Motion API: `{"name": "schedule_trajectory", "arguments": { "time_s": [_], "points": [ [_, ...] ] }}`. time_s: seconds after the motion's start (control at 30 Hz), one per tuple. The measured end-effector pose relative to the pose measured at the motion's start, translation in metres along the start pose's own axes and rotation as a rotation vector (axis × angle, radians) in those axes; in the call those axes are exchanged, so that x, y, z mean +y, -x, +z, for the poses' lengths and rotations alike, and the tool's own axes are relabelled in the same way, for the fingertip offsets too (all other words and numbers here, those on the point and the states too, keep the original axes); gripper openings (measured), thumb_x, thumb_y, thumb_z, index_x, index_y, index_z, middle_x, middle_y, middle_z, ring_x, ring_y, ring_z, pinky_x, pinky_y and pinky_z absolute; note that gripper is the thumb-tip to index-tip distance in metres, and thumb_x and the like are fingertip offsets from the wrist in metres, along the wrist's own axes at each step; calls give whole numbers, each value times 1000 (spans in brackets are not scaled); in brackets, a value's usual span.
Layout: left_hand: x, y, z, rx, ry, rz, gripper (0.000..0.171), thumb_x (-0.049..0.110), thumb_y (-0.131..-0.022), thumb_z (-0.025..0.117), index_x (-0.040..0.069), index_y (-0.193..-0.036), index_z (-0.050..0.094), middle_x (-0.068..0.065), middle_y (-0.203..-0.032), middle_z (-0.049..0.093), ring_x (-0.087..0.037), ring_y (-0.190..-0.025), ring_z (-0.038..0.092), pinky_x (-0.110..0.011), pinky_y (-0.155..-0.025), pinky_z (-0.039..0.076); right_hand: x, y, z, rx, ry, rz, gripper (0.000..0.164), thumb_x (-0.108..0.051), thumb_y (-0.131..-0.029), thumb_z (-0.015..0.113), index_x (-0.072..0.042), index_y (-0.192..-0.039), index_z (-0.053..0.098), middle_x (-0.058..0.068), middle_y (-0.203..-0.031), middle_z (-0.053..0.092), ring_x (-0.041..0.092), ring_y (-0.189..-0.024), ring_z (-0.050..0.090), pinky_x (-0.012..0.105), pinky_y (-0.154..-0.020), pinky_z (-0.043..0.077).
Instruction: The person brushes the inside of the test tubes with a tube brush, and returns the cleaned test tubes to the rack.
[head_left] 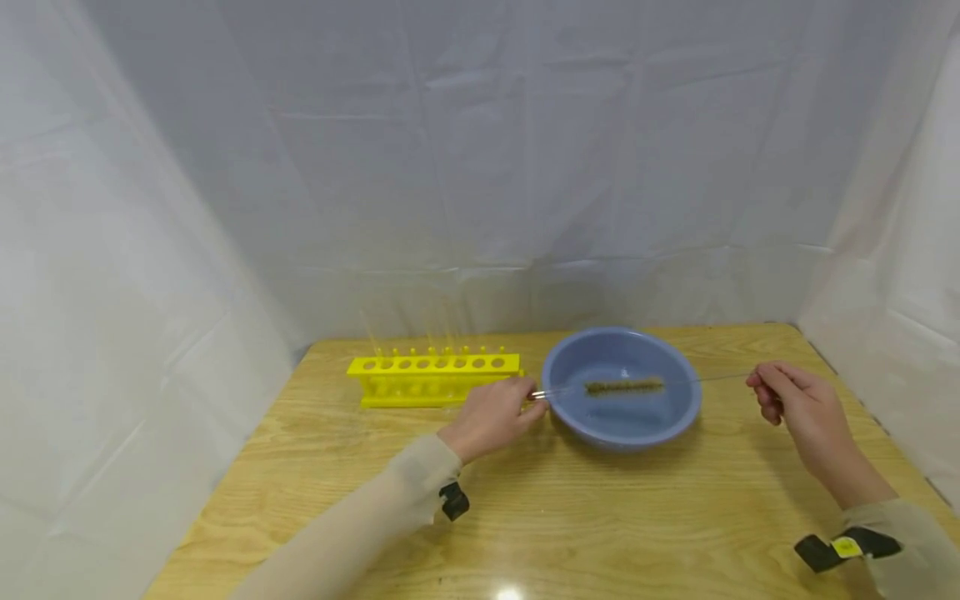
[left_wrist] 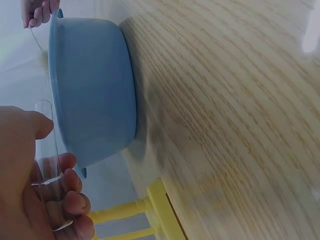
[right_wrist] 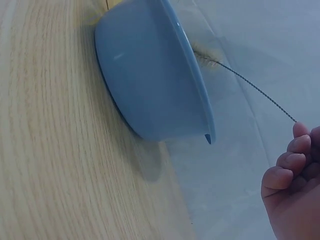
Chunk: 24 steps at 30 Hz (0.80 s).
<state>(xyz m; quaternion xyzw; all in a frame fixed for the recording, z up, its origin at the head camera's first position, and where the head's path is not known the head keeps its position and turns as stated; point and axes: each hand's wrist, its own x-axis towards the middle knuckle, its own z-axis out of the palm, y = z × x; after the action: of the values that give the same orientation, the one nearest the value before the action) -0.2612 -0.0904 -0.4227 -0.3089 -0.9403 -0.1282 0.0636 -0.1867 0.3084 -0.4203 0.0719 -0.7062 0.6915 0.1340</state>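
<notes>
Left grip (head_left: 495, 417) wraps tube (left_wrist: 47, 142), right grip (head_left: 806, 408) pinches brush (head_left: 647, 385) — whole bristles (head_left: 621, 387), head view only.

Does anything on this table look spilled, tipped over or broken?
Nothing clearly stands out. The blue basin sits flat and the yellow rack stands upright on the table. The left hand holds a glass tube, the right hand a brush over the basin. I see no spill or break, though the glass is hard to inspect.
</notes>
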Motion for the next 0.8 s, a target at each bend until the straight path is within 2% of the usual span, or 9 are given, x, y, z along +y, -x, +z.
{"name": "schedule_trajectory", "arguments": {
  "time_s": [0.13, 0.3, 0.53, 0.8],
  "points": [
    [2, -2, -1, -1, -17, 4, 38, 46, -103, 51, 17, -120, 68, 4, -111, 74, -13, -93, 70, -28, -65, 54, 0, 0, -3, -26, -90, -14, 27, -20, -106, 52, -4, -92, 67, 0, -74, 57, 14, -61, 44, 37, -54, 29],
    [5, -6, 0, 5, -8, 15, 39, 44, -103, 54, 16, -127, 66, 4, -111, 74, -13, -92, 70, -22, -58, 50, 1, 0, -8, -44, -155, -3, 26, -17, -107, 50, -3, -93, 67, 1, -75, 58, 15, -61, 44, 37, -55, 28],
    [7, -9, 3, 12, -29, 37, 37, 42, -102, 55, 17, -126, 67, 6, -110, 74, -12, -91, 70, -20, -57, 47, 0, 1, -9, -71, -205, 4, 26, -16, -107, 48, -3, -94, 66, 1, -76, 58, 16, -62, 44, 38, -57, 26],
    [10, -12, 4, 0, -5, 36, 39, 41, -102, 54, 15, -131, 63, 6, -114, 73, -12, -89, 70, -19, -51, 42, 1, 2, -13, -77, -271, 1, 25, -13, -107, 48, 0, -95, 65, 2, -78, 59, 15, -62, 45, 37, -57, 25]
  ]
}}
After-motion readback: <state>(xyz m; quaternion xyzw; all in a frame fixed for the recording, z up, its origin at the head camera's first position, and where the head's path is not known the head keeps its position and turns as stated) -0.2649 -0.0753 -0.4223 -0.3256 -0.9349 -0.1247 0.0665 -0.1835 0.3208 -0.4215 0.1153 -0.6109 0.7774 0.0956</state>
